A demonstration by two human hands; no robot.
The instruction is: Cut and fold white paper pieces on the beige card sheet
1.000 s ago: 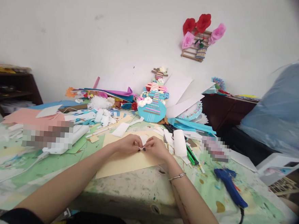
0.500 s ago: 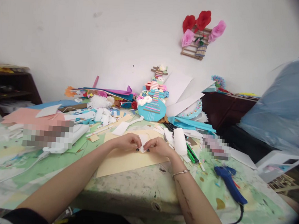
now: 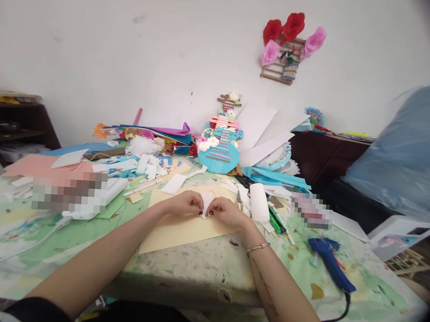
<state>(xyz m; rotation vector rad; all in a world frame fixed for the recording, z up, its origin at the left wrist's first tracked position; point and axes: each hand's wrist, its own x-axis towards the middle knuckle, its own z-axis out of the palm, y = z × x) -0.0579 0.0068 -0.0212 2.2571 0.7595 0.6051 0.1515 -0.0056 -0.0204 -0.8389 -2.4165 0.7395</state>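
Note:
My left hand and my right hand meet over a cream sheet of card lying on the table. Both pinch a small white piece of paper between thumb and fingertips, one hand on each side of it. The paper rests low, close to the card. A thin bracelet sits on my right wrist. A white paper roll stands just to the right of my right hand.
A blue glue gun with a black cord lies at the right. Green pens sit beside the roll. Paper scraps, pink card and a blue paper guitar crowd the back. The table's front edge is near.
The hands have shifted slightly and pressed the white paper lower toward the card. The view tilted a little.

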